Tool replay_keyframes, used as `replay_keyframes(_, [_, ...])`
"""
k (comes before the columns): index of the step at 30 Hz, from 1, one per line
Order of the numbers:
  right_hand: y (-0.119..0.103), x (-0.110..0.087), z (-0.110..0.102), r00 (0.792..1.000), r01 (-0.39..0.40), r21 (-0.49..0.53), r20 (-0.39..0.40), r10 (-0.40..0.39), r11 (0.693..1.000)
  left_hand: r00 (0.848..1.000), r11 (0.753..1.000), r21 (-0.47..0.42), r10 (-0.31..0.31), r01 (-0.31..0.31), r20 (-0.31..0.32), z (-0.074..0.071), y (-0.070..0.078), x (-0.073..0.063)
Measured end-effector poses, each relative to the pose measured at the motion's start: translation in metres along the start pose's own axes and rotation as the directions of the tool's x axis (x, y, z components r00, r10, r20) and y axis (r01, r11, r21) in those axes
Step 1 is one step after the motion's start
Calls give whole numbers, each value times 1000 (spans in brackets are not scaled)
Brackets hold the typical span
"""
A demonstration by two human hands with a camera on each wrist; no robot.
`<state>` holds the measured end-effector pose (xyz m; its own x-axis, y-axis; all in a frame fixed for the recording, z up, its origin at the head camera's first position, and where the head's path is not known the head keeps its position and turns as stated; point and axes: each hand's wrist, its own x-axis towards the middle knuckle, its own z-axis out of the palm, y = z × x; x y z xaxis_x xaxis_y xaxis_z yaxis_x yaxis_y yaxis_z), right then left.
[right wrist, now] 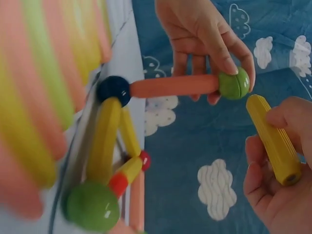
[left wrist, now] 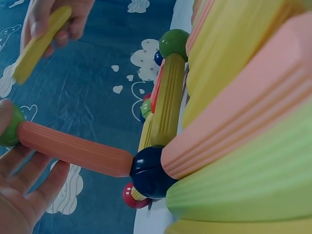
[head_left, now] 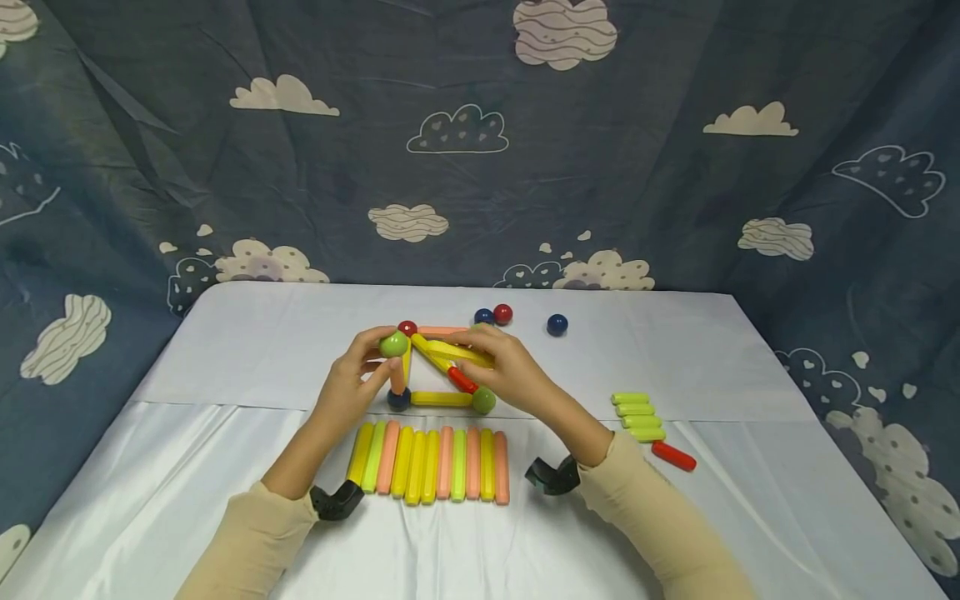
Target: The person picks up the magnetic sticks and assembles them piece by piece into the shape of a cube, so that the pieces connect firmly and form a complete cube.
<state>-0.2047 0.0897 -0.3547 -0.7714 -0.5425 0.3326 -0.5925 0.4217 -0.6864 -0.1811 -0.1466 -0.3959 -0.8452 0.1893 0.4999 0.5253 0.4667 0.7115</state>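
My left hand [head_left: 348, 375] pinches a green ball [right wrist: 234, 83] at the top of a salmon rod [right wrist: 175, 86]. That rod stands up from a dark blue ball [left wrist: 152, 171] at the front left corner of a frame lying on the table. In my right hand [head_left: 510, 367] is a ribbed yellow rod [right wrist: 275, 141], its far end close to the green ball but apart from it. The frame's front side is another yellow rod [head_left: 441, 399], running to a second green ball [head_left: 483, 401]. A red ball [head_left: 407, 327] marks its back left corner, and a yellow and red diagonal crosses it.
A row of yellow, lime and salmon rods [head_left: 430, 467] lies in front of the frame. Short lime rods [head_left: 637, 417] and a red rod [head_left: 673, 456] lie at the right. Behind are loose blue [head_left: 557, 325] and red balls [head_left: 503, 314]. A cloud-patterned curtain [head_left: 465, 67] surrounds the white table.
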Motion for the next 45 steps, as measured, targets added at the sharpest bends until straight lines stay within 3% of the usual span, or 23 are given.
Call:
replay_keyframes(7, [-7,17,9,999,47,90,-7,-47,995,1000,1000,-19,9,-9,28,-1,1,3])
replay_keyframes(17, [-7,19,7,997,73,55,-17,-72,996,999,999,-36,19,-18,44,-3,-2,6])
replay_keyframes(20, [-5,20,8,996,87,63,-12,-87,994,998,997,-78,30,-25,60,-5,-3,7])
replay_keyframes(24, [0,20,11,994,106,92,-19,-105,990,994,991,-137,20,-5,110,-5,-1,16])
replay_keyframes(31, [13,19,3,993,115,156,-13,-114,981,981,993,-79,-67,83,182,-2,4,29])
replay_keyframes(34, [31,16,-11,998,65,200,-29,-61,978,982,992,-68,-90,102,168,-2,3,30])
replay_keyframes(38, [70,11,-31,989,-44,202,-130,72,978,984,992,-59,-104,113,144,-3,0,29])
replay_keyframes(41, [102,5,-41,950,-182,116,-237,205,976,984,991,-66,-110,120,140,-4,-1,29])
replay_keyframes(45, [137,-2,-47,886,-366,9,-302,352,931,984,990,-70,-112,122,141,-4,-1,28])
